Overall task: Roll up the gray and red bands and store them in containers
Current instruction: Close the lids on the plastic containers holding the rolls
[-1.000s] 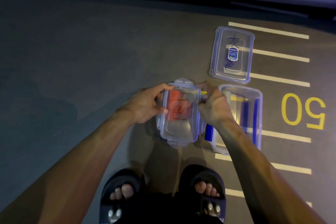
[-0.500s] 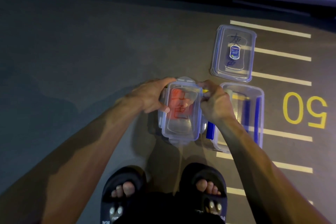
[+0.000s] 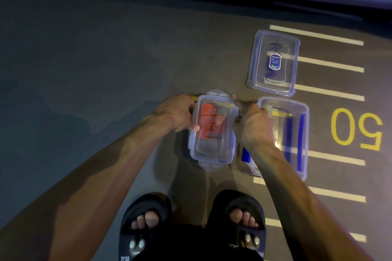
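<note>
Inside, red band (image 3: 209, 125) fills lidded container (image 3: 212, 154); open container (image 3: 305, 133) beside.

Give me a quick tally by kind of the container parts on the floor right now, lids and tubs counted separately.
Clear lids: 2, one on the container with red inside, held by both hands, left and right; one loose lid lying farther out.
Tubs: 2, the lidded one and the open tub beside it.
Total: 4

Arms bare to past the elbow, no sleeves, watch or rings visible. Left hand (image 3: 176, 113) and right hand (image 3: 253, 125) ungloved. Black open-toed slides (image 3: 146, 207), white lettering and round studs on straps. Dark shorts at frame bottom.
</note>
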{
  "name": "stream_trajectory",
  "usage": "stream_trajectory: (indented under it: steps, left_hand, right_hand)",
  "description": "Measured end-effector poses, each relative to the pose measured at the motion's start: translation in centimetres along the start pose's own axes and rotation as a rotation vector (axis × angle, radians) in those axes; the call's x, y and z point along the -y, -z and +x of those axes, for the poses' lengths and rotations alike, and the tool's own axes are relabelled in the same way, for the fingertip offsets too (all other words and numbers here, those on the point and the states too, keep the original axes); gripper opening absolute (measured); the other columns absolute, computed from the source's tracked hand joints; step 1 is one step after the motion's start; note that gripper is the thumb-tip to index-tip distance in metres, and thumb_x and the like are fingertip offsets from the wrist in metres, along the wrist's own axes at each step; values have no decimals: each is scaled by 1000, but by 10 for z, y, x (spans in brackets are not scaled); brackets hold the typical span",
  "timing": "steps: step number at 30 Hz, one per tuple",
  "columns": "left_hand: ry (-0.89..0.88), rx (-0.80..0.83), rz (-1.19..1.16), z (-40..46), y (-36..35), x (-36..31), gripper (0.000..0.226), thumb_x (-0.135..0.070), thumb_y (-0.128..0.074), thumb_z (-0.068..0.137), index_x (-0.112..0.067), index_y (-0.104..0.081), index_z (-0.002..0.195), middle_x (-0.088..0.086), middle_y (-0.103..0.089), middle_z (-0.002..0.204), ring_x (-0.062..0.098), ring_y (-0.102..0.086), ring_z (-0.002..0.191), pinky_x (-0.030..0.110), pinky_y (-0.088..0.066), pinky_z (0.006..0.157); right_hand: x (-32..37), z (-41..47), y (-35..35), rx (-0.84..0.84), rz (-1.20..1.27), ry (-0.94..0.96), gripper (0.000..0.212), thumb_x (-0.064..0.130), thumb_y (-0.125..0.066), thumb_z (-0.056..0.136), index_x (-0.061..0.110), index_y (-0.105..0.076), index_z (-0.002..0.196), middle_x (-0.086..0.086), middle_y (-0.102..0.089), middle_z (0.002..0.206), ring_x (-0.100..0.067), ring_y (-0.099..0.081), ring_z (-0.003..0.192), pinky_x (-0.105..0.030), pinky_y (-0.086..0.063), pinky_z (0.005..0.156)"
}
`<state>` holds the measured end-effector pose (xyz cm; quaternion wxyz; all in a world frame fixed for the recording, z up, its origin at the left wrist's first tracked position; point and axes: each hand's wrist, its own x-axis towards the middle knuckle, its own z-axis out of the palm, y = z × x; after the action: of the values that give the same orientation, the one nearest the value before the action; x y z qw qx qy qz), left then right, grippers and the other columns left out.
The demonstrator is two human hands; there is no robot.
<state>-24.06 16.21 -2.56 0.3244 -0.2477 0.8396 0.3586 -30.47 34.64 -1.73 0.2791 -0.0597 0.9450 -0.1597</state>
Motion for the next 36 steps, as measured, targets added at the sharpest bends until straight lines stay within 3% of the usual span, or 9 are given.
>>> stream_trajectory:
  steps: [5,9,12,17,21,26,29,33,36]
  left_hand:
    - [79,128,-314,4,-6,3,28,-1,-80,83,-7,-68,108,14,-76,93,23,-76,82,37,-64,78]
    - [108,157,-495,2,-6,9,49,4,-76,85,-8,-60,130,14,-74,102,21,-75,81,29,-63,72]
    - [121,154,-556,2,-8,11,62,8,-75,84,-10,-53,139,18,-73,106,26,-75,88,36,-64,78]
    - [93,127,-523,3,-8,3,89,14,-75,80,-23,-37,152,21,-65,123,30,-73,96,43,-64,77]
    - [89,126,-516,1,-8,3,92,13,-76,81,-26,-36,154,18,-68,116,28,-74,93,44,-64,79]
    - [24,103,-468,-4,-9,1,109,12,-73,84,-40,-14,159,8,-70,108,21,-73,87,38,-64,76]
    - [-50,141,-287,-2,-5,-6,122,10,-73,84,-55,3,154,-4,-66,95,16,-73,80,37,-64,74]
    - [-57,197,-76,10,3,-24,110,13,-72,83,-53,-19,153,-3,-57,126,21,-73,86,29,-62,61]
    - [-25,252,-67,19,4,-29,92,18,-71,80,-47,-39,136,8,-59,122,28,-74,88,30,-60,55]
  right_hand:
    - [-4,2,-5,-37,165,3,44,26,-62,90,42,-65,132,-4,-75,101,-29,-71,94,-41,-60,87]
    - [-7,5,-13,-37,220,-81,38,32,-62,85,31,-69,122,-3,-73,97,-27,-71,91,-41,-61,83]
    - [-10,7,-14,-31,239,-94,37,37,-58,79,29,-71,112,0,-73,95,-25,-71,87,-37,-61,78]
    - [-9,4,-12,-24,311,-111,25,28,-59,82,31,-73,102,7,-72,93,-20,-70,86,-34,-60,79]
    - [-17,-11,-16,-31,430,-123,26,8,-60,92,26,-73,77,8,-69,76,-12,-64,71,-21,-49,58]
    - [-21,-12,-22,-85,507,-139,20,9,-65,94,24,-74,83,11,-70,82,-2,-62,73,-4,-43,54]
    - [-18,-11,-25,-101,422,-78,17,7,-64,90,18,-76,84,4,-74,83,-13,-69,79,-12,-49,60]
    - [-17,-10,-27,-101,381,-64,16,9,-63,90,17,-76,85,2,-75,83,-18,-70,79,-30,-58,73]
    - [-17,-10,-25,-103,398,-51,14,10,-64,91,15,-76,88,3,-75,85,-15,-69,79,-30,-59,76]
